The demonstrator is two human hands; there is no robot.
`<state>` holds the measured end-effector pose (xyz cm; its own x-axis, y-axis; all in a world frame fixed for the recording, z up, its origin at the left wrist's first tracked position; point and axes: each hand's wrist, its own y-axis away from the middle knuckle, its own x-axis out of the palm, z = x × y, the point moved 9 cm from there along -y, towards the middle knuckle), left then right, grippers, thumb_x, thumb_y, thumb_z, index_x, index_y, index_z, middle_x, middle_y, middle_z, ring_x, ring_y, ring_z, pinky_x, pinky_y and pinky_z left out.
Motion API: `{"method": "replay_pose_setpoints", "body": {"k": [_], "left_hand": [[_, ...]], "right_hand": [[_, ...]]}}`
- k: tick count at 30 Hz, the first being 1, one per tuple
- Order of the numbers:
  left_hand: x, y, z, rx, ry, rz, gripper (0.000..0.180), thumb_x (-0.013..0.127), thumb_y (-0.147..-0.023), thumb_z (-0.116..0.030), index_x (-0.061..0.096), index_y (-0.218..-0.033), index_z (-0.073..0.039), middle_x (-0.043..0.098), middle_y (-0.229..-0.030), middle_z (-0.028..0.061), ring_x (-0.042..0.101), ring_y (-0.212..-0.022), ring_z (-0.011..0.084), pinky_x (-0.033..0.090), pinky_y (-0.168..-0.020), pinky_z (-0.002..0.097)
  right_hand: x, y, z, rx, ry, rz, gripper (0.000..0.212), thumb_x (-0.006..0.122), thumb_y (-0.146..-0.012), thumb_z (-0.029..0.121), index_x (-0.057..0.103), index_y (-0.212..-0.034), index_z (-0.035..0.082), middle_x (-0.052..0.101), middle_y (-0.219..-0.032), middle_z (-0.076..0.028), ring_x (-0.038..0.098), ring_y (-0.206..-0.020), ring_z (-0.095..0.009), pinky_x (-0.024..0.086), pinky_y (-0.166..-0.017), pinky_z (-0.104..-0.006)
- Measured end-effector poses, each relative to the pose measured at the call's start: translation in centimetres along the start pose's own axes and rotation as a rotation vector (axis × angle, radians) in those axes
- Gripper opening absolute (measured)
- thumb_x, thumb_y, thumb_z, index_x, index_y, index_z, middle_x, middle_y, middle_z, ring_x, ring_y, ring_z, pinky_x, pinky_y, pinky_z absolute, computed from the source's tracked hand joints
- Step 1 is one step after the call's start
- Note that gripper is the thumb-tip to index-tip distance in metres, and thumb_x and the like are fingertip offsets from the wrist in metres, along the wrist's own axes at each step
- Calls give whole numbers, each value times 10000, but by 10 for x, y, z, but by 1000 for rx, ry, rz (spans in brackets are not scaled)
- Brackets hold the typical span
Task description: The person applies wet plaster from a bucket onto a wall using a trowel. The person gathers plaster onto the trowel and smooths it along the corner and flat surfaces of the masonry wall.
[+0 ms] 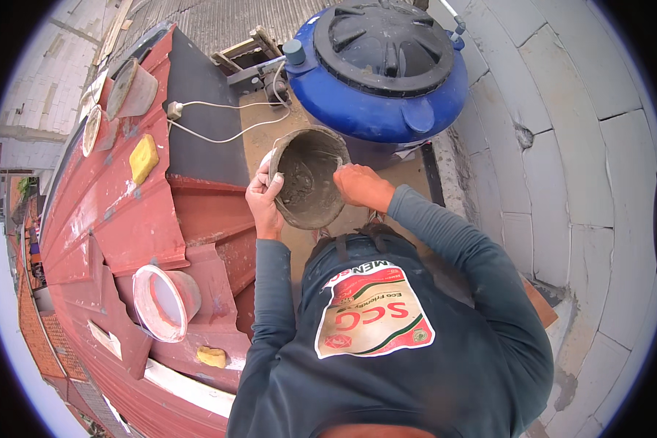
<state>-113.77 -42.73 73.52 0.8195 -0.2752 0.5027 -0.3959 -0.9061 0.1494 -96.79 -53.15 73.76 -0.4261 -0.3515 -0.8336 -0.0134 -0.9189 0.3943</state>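
Observation:
A round bucket (310, 212) caked with grey cement is tilted in front of my body, its mouth facing up toward me. Wet grey mortar (297, 182) lies in its bottom. My left hand (266, 196) grips the bucket's left rim, thumb inside and fingers around the outer wall. At the right rim my right hand (363, 187) is closed in a fist. A small pale bit shows by its fingers at the inner wall, but what the fist holds is hidden.
A blue water tank (379, 109) with a black lid stands just ahead. A grey block wall (547, 168) rises on the right. On the red metal roof (109, 212) at left sit a white tub (166, 303), more tubs (133, 89) and yellow sponges (144, 158). A white cable (226, 139) crosses ahead.

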Motion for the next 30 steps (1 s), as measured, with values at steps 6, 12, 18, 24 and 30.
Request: {"method": "replay_pose_setpoints", "body": {"k": [6,12,18,24,30], "left_hand": [[13,-17,6,-76,-11,219,210,718,-679,85,563,-726,-49,580,-1371,198,553,-1282,274,415,-1077,408],[49,-23,14,-214,60,416,223,731,-691,75,559,-721,-63,583,-1373,200,470,-1386,313,341,-1138,442],[100,-22,21,-260,45,501,536,689,-845,7,536,-1352,90,642,-1301,156,631,-1170,211,464,-1062,356],[191,-8,52,-292,125,578,202,693,-873,2,622,-1061,22,603,-1358,160,614,-1177,203,464,-1057,363],[285,8,104,-282,58,664,229,721,-818,61,542,-740,-58,576,-1395,219,568,-1260,250,411,-1074,370]], "right_hand": [[25,24,30,173,-266,126,247,613,-806,90,691,-977,-70,704,-912,-267,713,-853,-387,567,-754,-488],[46,70,7,320,-1318,252,248,680,-886,130,712,-1057,-46,660,-804,-73,625,-559,-133,490,-446,-282],[29,134,-23,308,-1686,-55,406,685,-897,130,627,-1250,-63,667,-859,-89,611,-579,-126,480,-443,-276],[-55,205,-81,481,-340,-340,285,587,-770,45,638,-1020,-81,664,-919,-308,652,-916,-479,519,-818,-542],[-87,256,-152,583,94,-433,264,617,-779,85,620,-990,-73,670,-870,-240,693,-858,-399,554,-719,-472]]}}
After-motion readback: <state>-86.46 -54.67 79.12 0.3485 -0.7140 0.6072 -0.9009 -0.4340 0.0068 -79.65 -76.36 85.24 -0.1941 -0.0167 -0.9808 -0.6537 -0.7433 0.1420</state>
